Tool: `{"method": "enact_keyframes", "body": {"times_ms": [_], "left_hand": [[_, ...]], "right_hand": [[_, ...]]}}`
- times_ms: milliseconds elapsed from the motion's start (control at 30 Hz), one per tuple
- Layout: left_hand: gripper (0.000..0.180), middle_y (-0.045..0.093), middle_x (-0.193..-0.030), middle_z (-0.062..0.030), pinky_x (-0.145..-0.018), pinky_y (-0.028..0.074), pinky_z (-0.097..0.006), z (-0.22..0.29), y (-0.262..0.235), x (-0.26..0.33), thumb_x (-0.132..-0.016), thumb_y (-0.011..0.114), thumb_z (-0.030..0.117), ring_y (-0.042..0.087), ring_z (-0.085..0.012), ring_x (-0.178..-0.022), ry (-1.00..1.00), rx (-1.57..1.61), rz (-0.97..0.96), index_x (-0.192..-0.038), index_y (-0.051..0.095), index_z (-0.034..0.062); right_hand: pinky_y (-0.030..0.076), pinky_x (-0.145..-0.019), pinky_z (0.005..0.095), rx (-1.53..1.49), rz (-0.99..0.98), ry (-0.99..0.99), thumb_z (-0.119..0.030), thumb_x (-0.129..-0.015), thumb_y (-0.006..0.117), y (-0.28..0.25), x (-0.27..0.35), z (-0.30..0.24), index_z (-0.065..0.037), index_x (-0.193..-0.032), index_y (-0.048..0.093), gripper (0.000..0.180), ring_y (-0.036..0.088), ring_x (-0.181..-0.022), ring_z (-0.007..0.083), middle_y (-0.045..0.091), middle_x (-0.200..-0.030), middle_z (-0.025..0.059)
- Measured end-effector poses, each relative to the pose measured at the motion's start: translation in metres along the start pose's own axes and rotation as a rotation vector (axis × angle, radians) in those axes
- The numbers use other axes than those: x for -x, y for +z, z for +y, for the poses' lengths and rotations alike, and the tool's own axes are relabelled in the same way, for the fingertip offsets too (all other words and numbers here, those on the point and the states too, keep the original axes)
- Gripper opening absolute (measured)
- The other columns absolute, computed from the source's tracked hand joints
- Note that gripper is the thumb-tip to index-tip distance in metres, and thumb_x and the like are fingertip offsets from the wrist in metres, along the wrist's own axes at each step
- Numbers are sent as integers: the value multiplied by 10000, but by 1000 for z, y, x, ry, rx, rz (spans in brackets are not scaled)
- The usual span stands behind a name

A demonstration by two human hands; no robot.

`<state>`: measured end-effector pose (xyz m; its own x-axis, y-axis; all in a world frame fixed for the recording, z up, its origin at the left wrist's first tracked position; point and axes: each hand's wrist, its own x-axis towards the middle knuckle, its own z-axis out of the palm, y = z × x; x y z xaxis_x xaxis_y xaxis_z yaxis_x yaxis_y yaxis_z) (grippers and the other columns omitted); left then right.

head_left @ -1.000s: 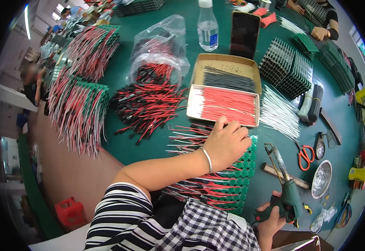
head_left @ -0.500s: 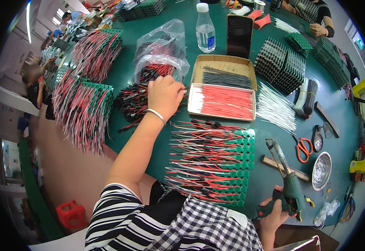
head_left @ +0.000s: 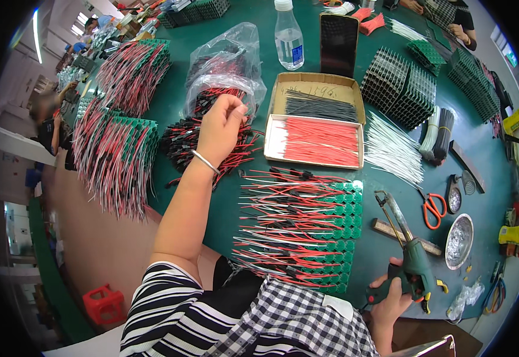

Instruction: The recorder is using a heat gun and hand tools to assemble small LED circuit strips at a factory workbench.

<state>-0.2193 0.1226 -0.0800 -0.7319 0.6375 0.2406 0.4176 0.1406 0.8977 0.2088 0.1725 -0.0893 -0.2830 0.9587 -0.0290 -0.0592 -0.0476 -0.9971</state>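
My left hand [head_left: 221, 124], fingers curled and pressed together, is over a heap of black and red wire leads [head_left: 181, 141] at the mouth of a clear plastic bag [head_left: 253, 44]. Whether anything is between its fingertips is hidden. My right hand [head_left: 392, 299] grips a green soldering gun [head_left: 415, 266] by its handle, the metal tip pointing up and away from me. Between my arms lie green circuit boards [head_left: 347, 229] in a column. Red, white and black wires [head_left: 283, 229] with black connectors stretch left from them.
An open box [head_left: 270, 156] holds red wires, with black wires behind. Loose white wires [head_left: 393, 149], scissors [head_left: 432, 211], a metal bowl [head_left: 458, 241] and a wooden block [head_left: 384, 227] lie to the right. A water bottle [head_left: 288, 41] stands behind; wired boards [head_left: 119, 143] are piled left.
My left hand has shifted slightly left and away from me, from beside the box toward the bag's mouth. The right hand still holds the soldering gun in nearly the same place.
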Motion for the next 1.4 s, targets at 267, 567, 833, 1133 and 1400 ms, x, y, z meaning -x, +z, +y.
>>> {"method": "enact_keyframes", "body": {"times_ms": [267,567,833,1133,1400], "left_hand": [[86,624,-806,-105,-678,476,-302,66,-10,3,-924,543,101,613,-211,-729,414,-596,93,-940,557,18],[206,662,-776,-52,-609,521,-337,112,57,82,-758,674,50,650,-235,-686,673,-374,-662,-956,625,73],[334,683,-813,-60,-612,509,-332,86,112,123,-763,738,206,659,-247,-710,320,-349,-997,-1051,599,113],[262,683,-817,-86,-660,513,-352,94,111,109,-803,692,174,655,-275,-747,145,-314,-1131,-1035,606,88],[167,617,-685,-1,-538,417,-335,138,95,92,-630,741,60,550,-200,-585,813,-426,-593,-748,637,117]], "right_hand": [[503,-493,284,-37,20,24,-160,-901,531,-2,0,3,55,-1248,395,431,570,-576,170,551,-1139,211],[514,-532,317,-6,19,25,-134,-869,537,-4,1,-1,53,-1249,402,445,590,-599,197,564,-1132,214],[509,-586,332,16,-29,53,-93,-859,513,-11,7,-12,58,-1257,413,437,596,-619,213,575,-1136,199],[520,-598,310,-89,-77,40,-2,-853,514,-18,1,-7,37,-1270,430,428,618,-639,190,585,-1172,199],[526,-560,338,21,-36,109,-100,-860,524,-27,7,-13,43,-1270,405,450,607,-607,227,566,-1143,201]]}}
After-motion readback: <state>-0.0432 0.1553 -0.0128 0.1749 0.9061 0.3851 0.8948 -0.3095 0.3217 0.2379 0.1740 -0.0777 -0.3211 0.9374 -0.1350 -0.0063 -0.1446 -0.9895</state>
